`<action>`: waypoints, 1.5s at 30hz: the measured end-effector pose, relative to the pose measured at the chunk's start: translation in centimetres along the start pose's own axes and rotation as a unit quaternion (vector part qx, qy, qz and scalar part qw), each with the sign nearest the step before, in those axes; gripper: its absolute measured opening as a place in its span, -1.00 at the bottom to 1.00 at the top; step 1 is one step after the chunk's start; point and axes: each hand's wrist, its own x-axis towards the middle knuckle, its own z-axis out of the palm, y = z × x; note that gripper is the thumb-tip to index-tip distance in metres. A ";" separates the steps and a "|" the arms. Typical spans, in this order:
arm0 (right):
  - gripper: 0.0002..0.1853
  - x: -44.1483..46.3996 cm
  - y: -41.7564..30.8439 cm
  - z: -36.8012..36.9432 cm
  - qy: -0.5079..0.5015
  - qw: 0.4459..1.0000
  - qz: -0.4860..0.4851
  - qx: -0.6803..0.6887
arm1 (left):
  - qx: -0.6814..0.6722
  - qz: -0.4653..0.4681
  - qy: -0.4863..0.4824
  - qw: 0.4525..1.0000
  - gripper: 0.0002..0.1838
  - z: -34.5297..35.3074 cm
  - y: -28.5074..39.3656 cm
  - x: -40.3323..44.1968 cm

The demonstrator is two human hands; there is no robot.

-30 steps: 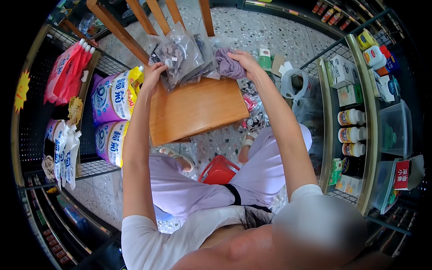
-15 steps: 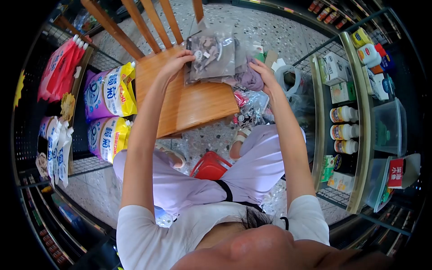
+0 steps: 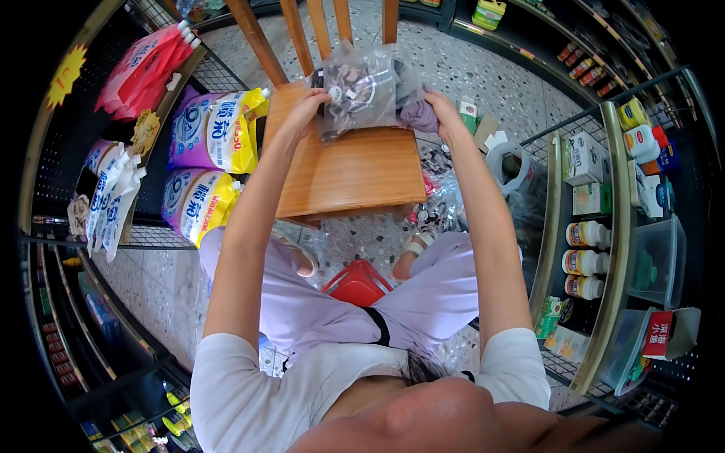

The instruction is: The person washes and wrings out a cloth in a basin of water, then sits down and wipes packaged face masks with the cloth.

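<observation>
My left hand (image 3: 306,110) pinches the left edge of a clear plastic bag (image 3: 359,94) with grey camouflage-patterned cloth inside. The bag lies on the back part of a wooden chair's seat (image 3: 351,174), with other bagged items partly hidden beneath it. On its right side, my right hand (image 3: 444,115) is closed on a bunched purple cloth (image 3: 419,117). Exactly how its fingers grip the cloth is partly hidden.
Several plastic-wrapped items (image 3: 438,204) lie on the floor right of the chair, near a tied plastic bag (image 3: 507,167). A red stool (image 3: 358,282) is between my legs. Detergent bags (image 3: 215,132) stand left; a shelf with white bottles (image 3: 585,263) is right.
Both hands have shifted the plastic bag and purple cloth farther back and left over the seat, toward the backrest. My view has turned, so the chair and shelves sit farther right.
</observation>
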 end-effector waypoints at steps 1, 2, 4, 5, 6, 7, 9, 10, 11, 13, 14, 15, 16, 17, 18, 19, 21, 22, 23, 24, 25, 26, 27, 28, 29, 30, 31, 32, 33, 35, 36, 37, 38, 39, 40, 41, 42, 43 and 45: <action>-0.68 0.8 -0.1 0.4 0.016 1.000 0.002 -0.024 | 0.010 0.000 0.023 1.000 -0.77 -0.5 0.2 -0.1; -0.69 1.4 0.0 0.6 0.032 0.998 0.004 -0.047 | 0.020 -0.002 0.046 0.999 -0.76 -0.9 0.2 -0.3; -0.70 1.2 0.1 1.1 0.038 0.998 0.000 -0.051 | -0.068 -0.028 0.075 0.994 -0.77 -1.8 -0.3 -0.5; -0.70 0.8 -0.1 0.8 0.030 0.999 -0.006 -0.032 | -0.112 -0.043 0.087 0.989 -0.77 -2.2 -0.6 -0.6; -0.70 -0.1 -0.4 0.7 0.024 1.000 -0.012 -0.012 | -0.054 -0.033 0.077 0.995 -0.79 -2.8 -0.6 -1.0; -0.70 -1.5 -1.0 0.9 0.035 0.999 -0.011 0.008 | 0.002 -0.025 0.066 0.998 -0.81 -3.7 -0.5 -1.6; -0.70 -4.1 -1.8 0.6 0.060 0.997 -0.008 0.046 | -0.019 -0.049 0.008 0.999 -0.87 -5.5 -1.1 -2.5; -0.70 -4.1 -1.3 -1.0 0.032 0.997 -0.010 0.072 | -0.080 -0.065 0.022 0.994 -0.89 -5.5 -1.9 -3.0; -0.70 -5.0 -1.1 -2.0 0.042 0.995 -0.009 0.090 | -0.140 -0.079 0.036 0.986 -0.90 -5.5 -2.6 -3.5; -0.70 -6.8 -1.1 -3.0 0.059 0.990 -0.011 0.126 | -0.190 -0.096 0.006 0.977 -0.86 -6.0 -3.0 -4.6; -0.65 -7.6 -0.9 -3.9 0.052 0.990 -0.012 0.128 | -0.223 -0.105 -0.003 0.969 -0.83 -6.3 -3.2 -5.4; -0.65 -8.6 -1.0 -3.8 0.072 0.987 -0.030 0.142 | -0.257 -0.114 -0.011 0.960 -0.81 -6.3 -2.9 -6.7; -0.65 -10.0 -1.0 -3.6 0.092 0.982 -0.046 0.156 | -0.271 -0.110 0.000 0.956 -0.80 -6.1 -2.9 -8.0; -0.65 -11.2 -1.1 -3.4 0.112 0.977 -0.063 0.169 | -0.286 -0.104 0.012 0.952 -0.78 -5.9 -2.9 -9.4; -0.63 -11.8 -0.6 -3.9 0.118 0.974 -0.066 0.183 | -0.301 -0.097 0.024 0.948 -0.77 -5.7 -2.9 -10.7; -0.63 -12.8 -0.3 -3.6 0.120 0.972 -0.067 0.191 | -0.314 -0.091 0.038 0.944 -0.76 -5.7 -3.2 -12.0; -0.62 -14.7 0.5 -2.8 0.120 0.968 -0.070 0.208 | -0.318 -0.086 0.047 0.943 -0.80 -6.0 -5.0 -14.4; -0.63 -15.6 0.9 -2.0 0.114 0.967 -0.064 0.220 | -0.316 -0.088 0.063 0.943 -0.81 -5.1 -5.1 -16.2; -0.63 -16.1 1.2 -1.4 0.117 0.969 -0.072 0.205 | -0.313 -0.087 0.079 0.942 -0.82 -4.8 -5.1 -17.7; -0.63 -16.4 1.6 -0.7 0.119 0.971 -0.080 0.191 | -0.298 -0.087 0.082 0.947 -0.81 -5.1 -6.2 -18.7; -0.64 -17.0 1.7 0.7 0.121 0.973 -0.086 0.177 | -0.282 -0.087 0.086 0.952 -0.81 -5.3 -7.8 -19.7; -0.67 -17.6 1.5 2.0 0.128 0.976 -0.107 0.139 | -0.267 -0.087 0.091 0.955 -0.80 -5.8 -9.2 -20.5; -0.68 -17.8 1.5 3.1 0.127 0.977 -0.130 0.111 | -0.243 -0.080 0.113 0.960 -0.80 -5.4 -8.8 -21.5; -0.70 -17.9 1.6 4.1 0.126 0.977 -0.153 0.083 | -0.219 -0.074 0.135 0.964 -0.80 -4.2 -8.1 -22.4; -0.71 -18.0 1.7 5.1 0.125 0.975 -0.175 0.055 | -0.194 -0.068 0.158 0.966 -0.80 -3.4 -7.7 -22.9; -0.74 -18.2 1.5 6.6 0.127 0.974 -0.178 0.055 | -0.186 -0.052 0.185 0.964 -0.72 -3.3 -8.9 -22.8; -0.73 -18.1 1.6 7.6 0.129 0.971 -0.197 0.031 | -0.162 -0.046 0.194 0.967 -0.70 -2.9 -8.9 -22.9; -0.72 -18.0 1.7 8.5 0.131 0.967 -0.216 0.007 | -0.138 -0.041 0.202 0.969 -0.68 -2.3 -8.9 -22.9; -0.71 -17.9 1.8 9.5 0.135 0.962 -0.236 -0.017 | -0.114 -0.036 0.209 0.970 -0.65 -2.0 -8.9 -22.9; -0.69 -18.1 1.5 11.8 0.136 0.953 -0.266 -0.044 | -0.101 -0.020 0.188 0.977 -0.50 -1.9 -9.3 -23.0; -0.69 -18.1 1.4 12.7 0.135 0.949 -0.281 -0.055 | -0.079 -0.021 0.189 0.979 -0.47 -1.6 -8.6 -23.0; -0.68 -18.1 1.1 13.6 0.135 0.943 -0.295 -0.067 | -0.057 -0.023 0.189 0.980 -0.44 -1.5 -8.3 -23.0; -0.69 -18.3 0.7 14.6 0.132 0.941 -0.304 -0.074 | 0.026 0.030 0.207 0.978 -0.39 -1.9 -10.0 -22.7; -0.69 -18.4 0.5 15.1 0.121 0.944 -0.303 -0.049 | 0.128 0.065 0.226 0.964 -0.39 -1.8 -9.3 -23.0; -0.69 -18.5 0.4 15.7 0.108 0.947 -0.301 -0.026 | 0.228 0.099 0.243 0.938 -0.39 -1.2 -7.7 -23.8; -0.69 -18.5 0.3 16.2 0.095 0.949 -0.299 -0.001 | 0.326 0.131 0.257 0.900 -0.38 -0.6 -6.2 -24.5; -0.70 -18.7 0.1 16.9 0.091 0.953 -0.289 0.016 | 0.226 0.118 0.186 0.949 -0.39 0.3 -4.9 -25.0; -0.70 -19.0 0.0 17.6 0.086 0.956 -0.278 0.033 | 0.184 0.156 0.129 0.962 -0.39 1.4 -4.1 -25.4; -0.68 -19.7 -0.1 18.4 0.081 0.963 -0.251 0.057 | 0.121 0.204 0.052 0.970 -0.44 3.6 -3.2 -25.5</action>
